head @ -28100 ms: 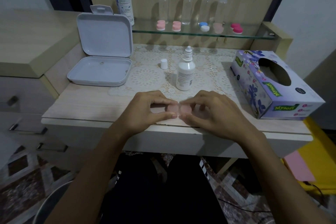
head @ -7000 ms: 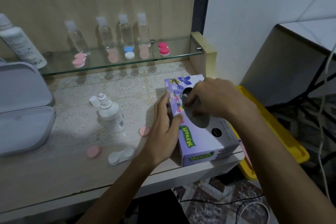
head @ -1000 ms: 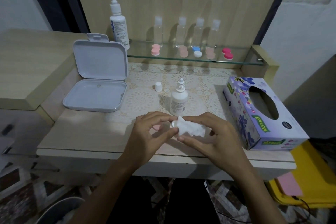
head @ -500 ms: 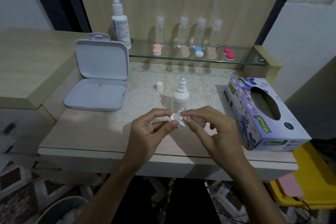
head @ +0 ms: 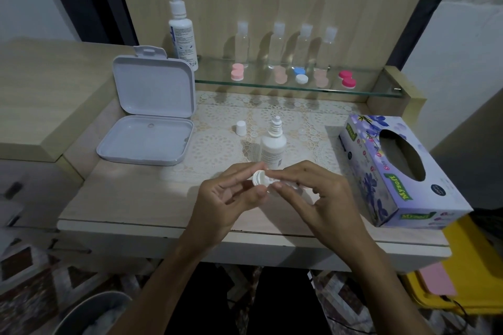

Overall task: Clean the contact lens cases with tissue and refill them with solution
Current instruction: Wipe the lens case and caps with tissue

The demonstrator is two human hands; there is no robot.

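My left hand (head: 231, 198) pinches a white contact lens case (head: 259, 178) just above the table's front middle. One round well of the case shows between thumb and fingers. My right hand (head: 315, 196) is curled against the case from the right and holds a bit of white tissue (head: 288, 187), mostly hidden under the fingers. An uncapped small solution bottle (head: 273, 147) stands right behind the hands, and its white cap (head: 241, 128) lies to the left on the lace mat. The purple tissue box (head: 394, 171) lies at the right.
An open grey plastic box (head: 147, 130) sits at the left. On the glass shelf (head: 299, 88) stand a large solution bottle (head: 181, 32), several small clear bottles and several coloured lens cases. A bin (head: 92, 313) is on the floor at lower left.
The tissue, spread over the case a second ago, is now bunched under my right fingers. The case's round well is now exposed in my left hand.
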